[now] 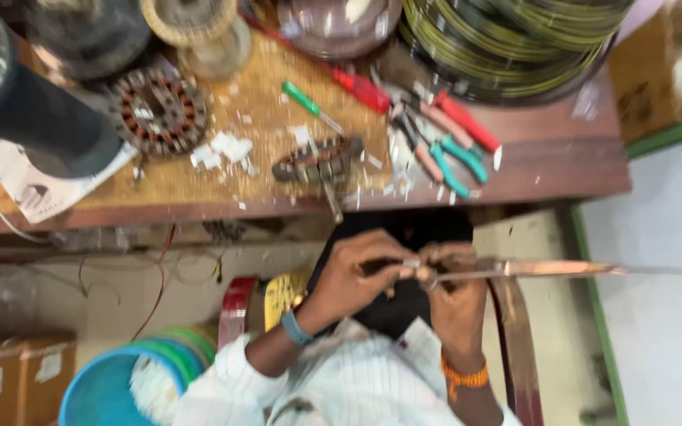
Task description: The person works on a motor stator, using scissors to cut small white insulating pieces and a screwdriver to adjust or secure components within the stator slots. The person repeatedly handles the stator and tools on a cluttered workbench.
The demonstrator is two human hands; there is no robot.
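My left hand (pixel 365 272) and my right hand (pixel 455 288) meet below the workbench edge, fingertips pinched together on the end of a long thin copper-coloured strip (pixel 554 270) that runs off to the right. A blue band sits on the left wrist, an orange thread on the right wrist. The frame is blurred, so the exact grip is hard to read. On the bench above lie a wound motor stator (pixel 158 112) and a smaller stator piece (pixel 319 164).
The wooden workbench (pixel 546 170) carries pliers with teal handles (pixel 455 162), red-handled pliers (pixel 467 122), a green screwdriver (pixel 309 105), a red screwdriver (pixel 361 88), wire coils (pixel 507 43) and paper scraps. A blue bucket (pixel 104 390) and cardboard boxes (pixel 9 379) stand at lower left.
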